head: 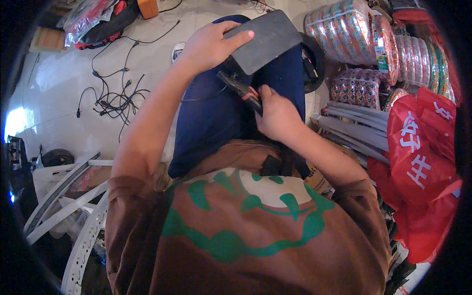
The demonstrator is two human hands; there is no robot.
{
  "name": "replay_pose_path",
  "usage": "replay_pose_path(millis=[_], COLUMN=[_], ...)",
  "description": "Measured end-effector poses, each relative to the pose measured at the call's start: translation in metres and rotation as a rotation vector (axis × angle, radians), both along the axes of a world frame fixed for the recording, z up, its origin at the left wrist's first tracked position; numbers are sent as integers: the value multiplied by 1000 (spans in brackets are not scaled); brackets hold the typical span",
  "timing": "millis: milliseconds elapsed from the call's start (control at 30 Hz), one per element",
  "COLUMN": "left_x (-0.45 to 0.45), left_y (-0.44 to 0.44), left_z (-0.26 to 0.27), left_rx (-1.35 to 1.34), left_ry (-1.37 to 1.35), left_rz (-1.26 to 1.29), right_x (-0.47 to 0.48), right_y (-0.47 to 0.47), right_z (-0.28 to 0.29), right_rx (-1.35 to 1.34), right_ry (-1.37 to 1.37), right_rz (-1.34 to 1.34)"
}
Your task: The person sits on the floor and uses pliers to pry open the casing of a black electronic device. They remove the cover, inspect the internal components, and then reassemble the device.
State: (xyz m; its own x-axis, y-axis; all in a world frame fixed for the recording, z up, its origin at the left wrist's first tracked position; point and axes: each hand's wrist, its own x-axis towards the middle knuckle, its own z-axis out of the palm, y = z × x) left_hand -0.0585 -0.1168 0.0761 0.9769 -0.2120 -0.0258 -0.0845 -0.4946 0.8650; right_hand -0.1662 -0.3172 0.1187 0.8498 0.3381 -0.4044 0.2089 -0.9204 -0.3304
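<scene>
My left hand grips the left end of a dark grey rectangular case, its thumb lying on top and the case tilted above my knees. Just below it, my right hand is closed around a black hand tool with red parts; its exact kind is unclear. The tool points up and left, near the case's lower edge. A thin dark cable runs across my trousers at the left. What lies under the case is mostly hidden.
Tangled black power cords lie on the tiled floor at left. Plastic-wrapped rolls, grey poles and red fabric crowd the right. White perforated metal strips stand at lower left; an orange box is above.
</scene>
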Motion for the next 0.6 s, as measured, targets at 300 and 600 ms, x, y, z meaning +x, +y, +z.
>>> replay_pose_path(millis=[300,600], left_x=[10,5], left_y=[-5,-7], left_z=[11,8], left_rx=[-180,-109], left_ry=[210,94], left_rz=[-65,-103], right_x=[9,12], right_y=[-27,-23], right_z=[5,24], right_rx=[90,170], right_ry=[-106,252], right_rz=[66,119])
